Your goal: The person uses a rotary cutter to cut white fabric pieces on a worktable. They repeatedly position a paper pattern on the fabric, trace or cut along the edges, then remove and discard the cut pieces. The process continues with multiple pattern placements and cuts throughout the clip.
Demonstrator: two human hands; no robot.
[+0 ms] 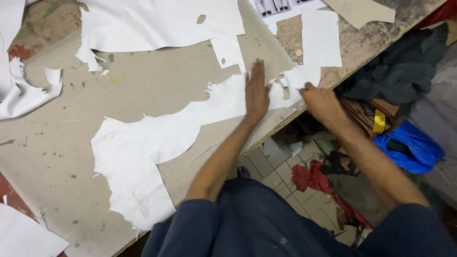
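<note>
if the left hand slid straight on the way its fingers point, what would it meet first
Probably the small white scrap just past the fingertips of the left hand, which lies flat on the long white piece; bare board lies between.

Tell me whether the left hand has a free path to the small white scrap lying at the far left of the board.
Probably yes: the left hand lies flat on the long white sheet, and only bare board lies between it and the scrap, though it looks a long stretch.

Right hand fingertips — under white sheet
</note>
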